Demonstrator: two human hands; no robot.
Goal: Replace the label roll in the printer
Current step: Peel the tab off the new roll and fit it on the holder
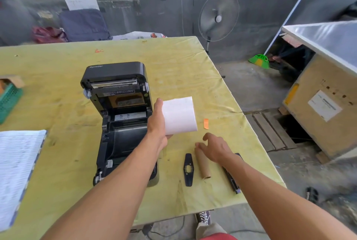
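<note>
While left hand (157, 123) grips the new label roll (178, 116) beside the open printer (119, 116), right hand (214, 147), fingers spread, should lift the empty cardboard core (202, 164) beneath it, clearing the spindle (230, 174).

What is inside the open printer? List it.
The printer has its lid up. Its roll bay looks empty and dark, with a printed sticker on the rear wall. The left hand, holding the new roll, and its forearm cover the bay's right side.
</note>
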